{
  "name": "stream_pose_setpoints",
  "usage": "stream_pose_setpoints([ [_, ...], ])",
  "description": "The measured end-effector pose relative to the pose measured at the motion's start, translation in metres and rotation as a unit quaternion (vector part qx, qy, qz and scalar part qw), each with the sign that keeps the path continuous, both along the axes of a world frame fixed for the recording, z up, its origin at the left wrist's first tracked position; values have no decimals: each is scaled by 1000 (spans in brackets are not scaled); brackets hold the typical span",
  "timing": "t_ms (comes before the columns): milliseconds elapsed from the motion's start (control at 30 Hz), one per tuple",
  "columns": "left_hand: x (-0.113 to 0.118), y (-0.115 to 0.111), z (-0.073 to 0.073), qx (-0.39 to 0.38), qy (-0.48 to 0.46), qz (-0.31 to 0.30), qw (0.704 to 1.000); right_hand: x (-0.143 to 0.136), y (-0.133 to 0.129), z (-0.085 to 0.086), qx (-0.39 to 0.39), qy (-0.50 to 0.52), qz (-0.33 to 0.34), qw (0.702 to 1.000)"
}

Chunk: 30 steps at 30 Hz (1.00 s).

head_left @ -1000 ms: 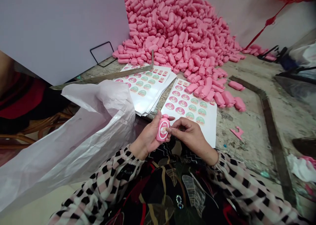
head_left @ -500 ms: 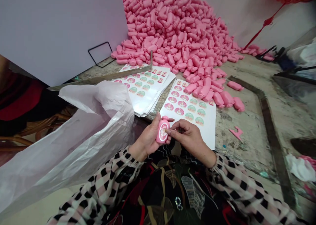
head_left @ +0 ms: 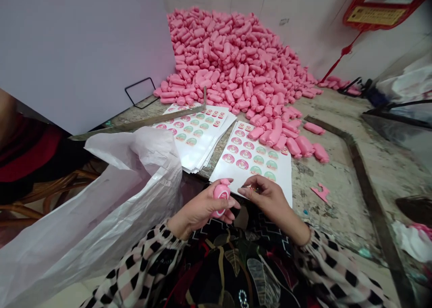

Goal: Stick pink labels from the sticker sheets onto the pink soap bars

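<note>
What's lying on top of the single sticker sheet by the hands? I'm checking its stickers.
A few pink bottles from the pile cover the sticker sheet's far edge; stickers beneath them are hidden. The right hand overlaps its near edge.

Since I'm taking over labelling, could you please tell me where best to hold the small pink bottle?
Probably around its body from behind, as the left hand holds the pink bottle: fingers wrap the sides, the labelled flat front stays uncovered, and the cap end points away.

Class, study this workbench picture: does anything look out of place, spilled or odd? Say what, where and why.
The pile of pink bottles has slid forward, so several bottles lie on the sticker sheet, covering its far labels. A pink scrap lies loose on the table, right of the sheet.
</note>
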<state>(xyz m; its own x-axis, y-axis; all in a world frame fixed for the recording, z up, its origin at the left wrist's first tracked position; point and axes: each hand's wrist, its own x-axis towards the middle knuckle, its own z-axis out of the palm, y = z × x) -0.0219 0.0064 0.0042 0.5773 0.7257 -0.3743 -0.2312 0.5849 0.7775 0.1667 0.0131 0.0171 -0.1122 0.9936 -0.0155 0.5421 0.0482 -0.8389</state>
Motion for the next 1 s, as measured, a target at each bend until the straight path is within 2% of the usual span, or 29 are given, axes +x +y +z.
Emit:
stream_pose_setpoints([
  [100,13,-2,4,7,4,-24,1000,-4,1,-2,-114,152,14,982],
  [167,23,-3,8,12,6,-40,999,-9,-3,-1,-198,243,46,949],
  [233,33,-4,10,16,25,-47,998,-13,-10,0,-250,306,66,916],
  [333,45,-6,11,30,59,-47,997,-11,-18,5,-275,352,85,891],
  [400,52,-8,10,47,62,-56,995,-3,-23,9,-276,367,88,884],
  [500,57,-9,8,127,101,-103,981,25,-29,18,-226,363,25,904],
  [633,53,-6,3,238,203,-175,934,92,-52,32,-125,297,-116,940],
  [733,44,0,-1,247,252,-167,921,140,-92,24,-116,185,-150,964],
  [800,40,3,-4,226,267,-160,923,160,-126,4,-149,87,-175,969],
  [867,37,4,-7,196,274,-157,928,169,-157,-23,-203,-37,-196,959],
  [1000,35,0,-13,158,279,-144,936,175,-195,-77,-293,-261,-206,897],
])
